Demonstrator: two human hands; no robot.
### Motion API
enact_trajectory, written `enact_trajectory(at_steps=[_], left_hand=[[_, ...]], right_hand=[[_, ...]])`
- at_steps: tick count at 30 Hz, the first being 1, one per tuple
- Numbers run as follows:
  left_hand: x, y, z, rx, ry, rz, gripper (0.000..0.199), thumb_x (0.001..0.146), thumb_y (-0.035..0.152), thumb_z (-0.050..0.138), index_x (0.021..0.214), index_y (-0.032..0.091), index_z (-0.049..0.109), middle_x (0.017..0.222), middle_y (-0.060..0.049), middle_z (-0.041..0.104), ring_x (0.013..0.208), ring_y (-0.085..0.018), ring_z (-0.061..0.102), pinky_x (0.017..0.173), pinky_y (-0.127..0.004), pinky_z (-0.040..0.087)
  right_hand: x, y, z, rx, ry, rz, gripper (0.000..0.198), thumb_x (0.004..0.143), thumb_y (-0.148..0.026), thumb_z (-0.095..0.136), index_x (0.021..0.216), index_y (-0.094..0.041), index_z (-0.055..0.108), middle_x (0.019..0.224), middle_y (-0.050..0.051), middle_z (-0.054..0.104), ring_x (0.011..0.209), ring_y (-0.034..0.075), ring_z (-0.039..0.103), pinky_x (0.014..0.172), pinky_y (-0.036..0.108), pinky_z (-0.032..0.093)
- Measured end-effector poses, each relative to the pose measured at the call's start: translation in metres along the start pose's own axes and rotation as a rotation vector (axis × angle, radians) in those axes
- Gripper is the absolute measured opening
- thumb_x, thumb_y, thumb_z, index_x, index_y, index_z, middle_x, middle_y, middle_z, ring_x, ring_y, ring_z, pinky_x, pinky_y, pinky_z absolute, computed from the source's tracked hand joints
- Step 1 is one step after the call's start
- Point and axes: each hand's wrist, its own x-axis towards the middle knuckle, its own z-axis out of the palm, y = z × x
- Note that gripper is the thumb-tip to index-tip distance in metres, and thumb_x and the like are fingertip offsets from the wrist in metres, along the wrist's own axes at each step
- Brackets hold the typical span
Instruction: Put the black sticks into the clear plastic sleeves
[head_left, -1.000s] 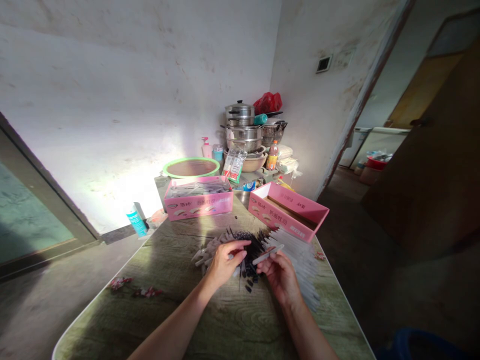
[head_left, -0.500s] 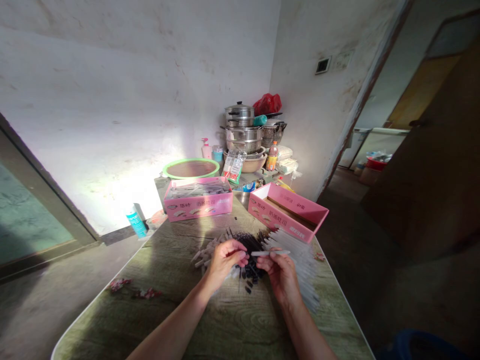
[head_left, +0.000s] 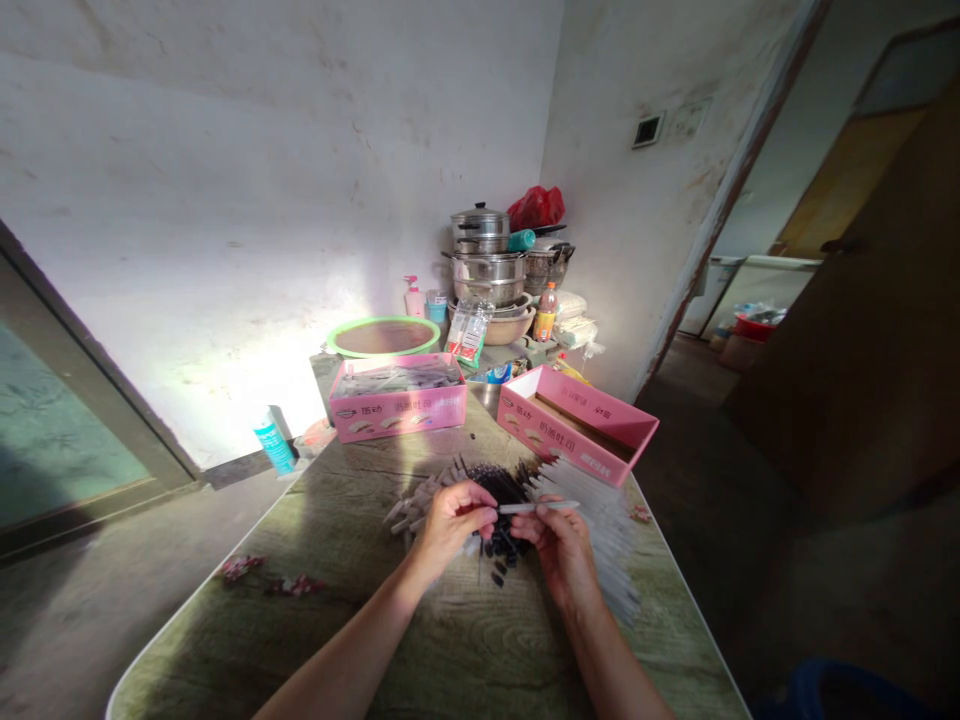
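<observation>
Piled tubes (head_left: pixel 611 535) on table (head_left: pixel 465 640), left box (head_left: pixel 397 418) and right box (head_left: pixel 566 438) behind, pots (head_left: pixel 487 270) beyond

Bright glare low on the wall (head_left: pixel 277 200), door (head_left: pixel 847 330) in deep shadow.

The single view looks from the person's head forward and down over the table (head_left: pixel 420 650) at lower middle, with the left hand (head_left: pixel 454 515) and right hand (head_left: pixel 562 550) close by below centre, the wall (head_left: pixel 262 150) farther off across the upper left and a door (head_left: pixel 840 350) at right.
</observation>
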Motion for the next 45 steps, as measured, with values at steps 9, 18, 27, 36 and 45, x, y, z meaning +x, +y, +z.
enact_trajectory(at_steps=[9,18,27,36,45], left_hand=[[0.001,-0.003,0.0,0.026,0.028,0.016,0.016,0.074,0.025,0.072,0.081,0.012,0.063,0.056,0.0,0.064,0.052,-0.01,0.058,0.054,-0.021,0.045],[0.002,-0.001,0.001,0.021,0.049,0.035,0.021,0.072,0.028,0.074,0.082,0.012,0.064,0.057,0.0,0.064,0.053,-0.011,0.059,0.054,-0.021,0.047],[0.002,-0.003,-0.007,0.287,0.039,0.013,0.038,0.086,0.045,0.056,0.067,0.013,0.059,0.054,0.001,0.057,0.04,-0.007,0.048,0.039,-0.017,0.034],[0.003,-0.011,-0.006,0.182,0.016,-0.026,0.024,0.08,0.036,0.064,0.074,0.012,0.061,0.052,0.002,0.057,0.042,-0.009,0.052,0.043,-0.019,0.04],[0.003,-0.003,-0.006,0.203,0.053,0.026,0.027,0.083,0.039,0.061,0.082,0.012,0.064,0.057,0.0,0.061,0.044,-0.009,0.054,0.043,-0.019,0.041]], right_hand=[[0.0,0.001,0.0,-0.031,0.011,-0.034,0.022,0.068,-0.023,0.08,0.08,-0.014,0.064,0.064,0.007,0.074,0.057,0.022,0.072,0.055,0.03,0.061],[0.0,0.002,0.0,-0.058,0.011,-0.028,0.022,0.068,-0.024,0.08,0.08,-0.014,0.064,0.065,0.008,0.074,0.056,0.021,0.071,0.056,0.031,0.061],[-0.001,0.0,0.003,-0.055,0.027,-0.038,0.025,0.067,-0.025,0.08,0.08,-0.014,0.062,0.065,0.009,0.074,0.057,0.022,0.072,0.057,0.031,0.061],[-0.001,0.003,0.002,-0.106,0.042,-0.05,0.026,0.066,-0.027,0.08,0.08,-0.015,0.061,0.063,0.006,0.073,0.054,0.022,0.071,0.055,0.031,0.061],[0.001,0.004,0.001,-0.115,0.043,-0.06,0.025,0.068,-0.028,0.08,0.08,-0.016,0.061,0.065,0.007,0.074,0.056,0.022,0.071,0.057,0.032,0.061]])
